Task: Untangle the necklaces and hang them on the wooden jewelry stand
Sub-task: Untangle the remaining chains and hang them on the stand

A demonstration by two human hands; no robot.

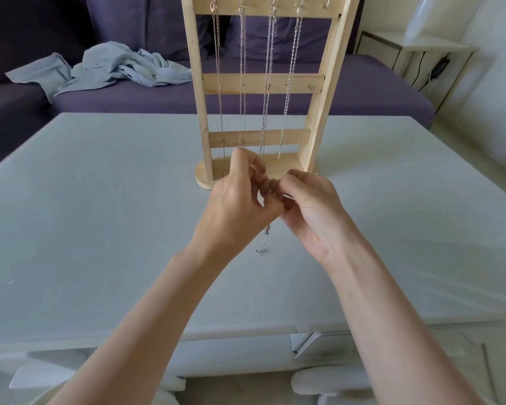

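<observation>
The wooden jewelry stand (260, 83) rises at the far middle of the white table (100, 214). Several silver necklaces (289, 83) hang from hooks on its top bar. In front of the stand's base, my left hand (237, 200) and my right hand (310, 206) meet, fingers curled and pinching a thin silver chain between them. The chain's loose end (264, 244), with its clasp, dangles below my hands just above the table. The part of the chain inside my fingers is hidden.
A purple sofa (362, 92) stands behind the table, with a crumpled pale blue garment (105, 68) on it. A white side table (421, 51) with cables is at the far right. The table's front edge is near my forearms.
</observation>
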